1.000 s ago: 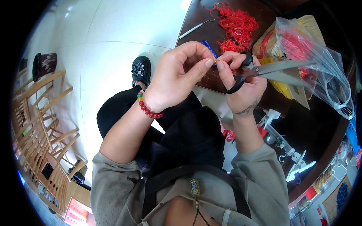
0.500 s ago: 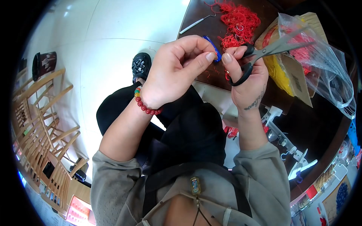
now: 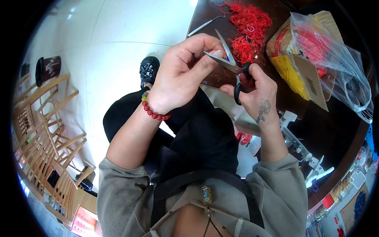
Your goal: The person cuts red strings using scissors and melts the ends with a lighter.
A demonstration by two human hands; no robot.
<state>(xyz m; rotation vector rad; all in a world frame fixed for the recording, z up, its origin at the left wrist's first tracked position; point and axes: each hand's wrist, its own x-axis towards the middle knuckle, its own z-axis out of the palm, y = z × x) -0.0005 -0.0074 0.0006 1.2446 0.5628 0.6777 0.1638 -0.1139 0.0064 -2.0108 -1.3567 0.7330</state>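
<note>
Black-handled scissors (image 3: 233, 65) have their handles in my right hand (image 3: 256, 89), with thumb and fingers in the loops. Their blades stand apart and point left, around the fingertips of my left hand (image 3: 183, 71). The thumb and forefinger of that hand are pinched together on something small and reddish, too small to make out. A tangled heap of red cord (image 3: 250, 29) lies on the dark table (image 3: 282, 17) beyond my hands. Small red scraps lie near the table's edge. A blue object behind the blades is mostly hidden.
A hook tool with a pale handle (image 3: 200, 28) lies at the table's left corner. To the right stands an open cardboard box (image 3: 312, 81) with a clear plastic bag (image 3: 335, 59). Wooden chairs (image 3: 51, 130) are at the far left. My shoe (image 3: 149, 71) rests on the floor.
The scissors have swung from pointing right to pointing left, and their blades have opened around my left fingertips. My right hand's fingers have gone into the handle loops. My left hand has barely moved.
</note>
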